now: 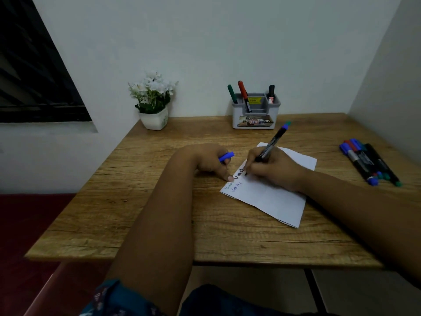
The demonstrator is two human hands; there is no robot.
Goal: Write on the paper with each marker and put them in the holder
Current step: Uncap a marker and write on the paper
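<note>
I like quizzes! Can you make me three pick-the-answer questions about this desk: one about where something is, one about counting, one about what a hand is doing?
1. Where is the flower pot?
A. back left of the desk
B. on the paper
C. inside the holder

2. How many markers stand in the holder?
A. one
B. three
C. six

3. What is the right hand doing?
A. lying flat
B. gripping a marker on the paper
C. lifting the pot

Answers: 1 A, it sits by the wall. 2 B, green, red and black caps show. 3 B, its tip meets the writing.
</note>
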